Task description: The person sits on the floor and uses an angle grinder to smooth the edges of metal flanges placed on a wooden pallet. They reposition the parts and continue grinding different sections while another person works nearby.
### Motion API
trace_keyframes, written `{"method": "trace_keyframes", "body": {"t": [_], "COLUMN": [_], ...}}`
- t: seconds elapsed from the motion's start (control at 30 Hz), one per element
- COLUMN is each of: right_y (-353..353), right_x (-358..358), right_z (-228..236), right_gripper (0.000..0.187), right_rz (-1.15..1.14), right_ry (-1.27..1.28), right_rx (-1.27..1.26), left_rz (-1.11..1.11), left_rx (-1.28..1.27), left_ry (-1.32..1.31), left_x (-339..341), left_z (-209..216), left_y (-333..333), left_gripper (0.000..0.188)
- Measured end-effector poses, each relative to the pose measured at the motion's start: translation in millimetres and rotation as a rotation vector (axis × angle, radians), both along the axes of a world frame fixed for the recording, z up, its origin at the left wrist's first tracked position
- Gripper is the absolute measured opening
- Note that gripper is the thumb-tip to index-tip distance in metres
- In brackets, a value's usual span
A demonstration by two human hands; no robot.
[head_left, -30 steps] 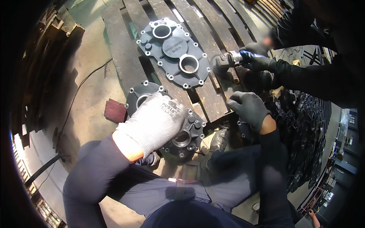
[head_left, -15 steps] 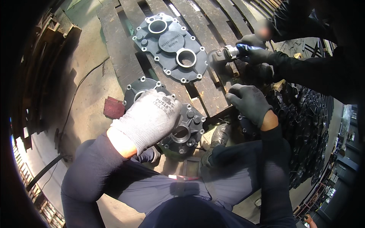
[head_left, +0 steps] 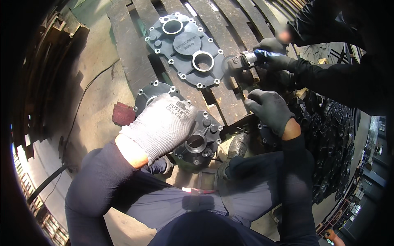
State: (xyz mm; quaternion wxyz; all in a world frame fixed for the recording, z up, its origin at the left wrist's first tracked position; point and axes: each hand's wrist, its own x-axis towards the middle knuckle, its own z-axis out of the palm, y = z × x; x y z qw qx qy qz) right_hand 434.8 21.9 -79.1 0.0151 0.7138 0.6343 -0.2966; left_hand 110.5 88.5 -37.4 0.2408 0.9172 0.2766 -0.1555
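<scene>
Barely a stir since a second ago: my left hand (head_left: 162,125), in a pale grey knitted glove, has eased slightly away from the round metal ring (head_left: 187,145) at the near end of the dark grey cast cover (head_left: 199,127) beneath it, and the view has shifted a touch. That cover sits before the knees, by the near edge of the dark wooden pallet (head_left: 227,106). The left fingers curl over it, yet from where I sit their tips are hidden, so I can't tell whether they grip anything. My right hand (head_left: 271,112), in a dark grey glove, bends its fingers at the pallet's edge; I can't make out a hold there either. If the left presses off-centre, I reckon the cover could tip, its support being out of sight. And watch the co-worker's silver-and-blue power tool (head_left: 248,58), right beside the larger grey cast cover (head_left: 188,44) on the pallet: a kick off that rim could send it toward my right hand.
</scene>
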Motion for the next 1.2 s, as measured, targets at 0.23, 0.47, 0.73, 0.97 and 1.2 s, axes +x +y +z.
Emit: {"method": "trace_keyframes", "body": {"t": [0.23,0.47,0.73,0.97,1.2], "right_y": [-0.1,-2.8,-1.0,-1.0,-1.9], "right_x": [-0.4,0.5,0.9,-0.5,0.6], "right_z": [4.2,2.2,3.2,2.4,0.8], "right_gripper": [0.035,0.035,0.033,0.036,0.036], "right_rz": [-0.004,0.026,-0.006,0.004,0.015], "right_ry": [0.001,-0.007,0.018,0.013,-0.002], "right_rx": [0.021,0.082,0.016,0.027,0.048], "left_rz": [0.027,0.022,0.006,-0.031,-0.001], "left_rx": [-0.011,0.018,0.127,0.169,0.109], "left_ry": [-0.033,-0.036,-0.202,-0.207,-0.143], "left_x": [-1.8,-2.7,-7.4,-12.4,-12.3], "left_z": [-3.3,-2.1,-9.7,-11.4,-11.5], "left_y": [0.6,-1.5,0.4,1.2,3.2], "left_gripper": [0.029,0.027,0.018,0.016,0.021]}}
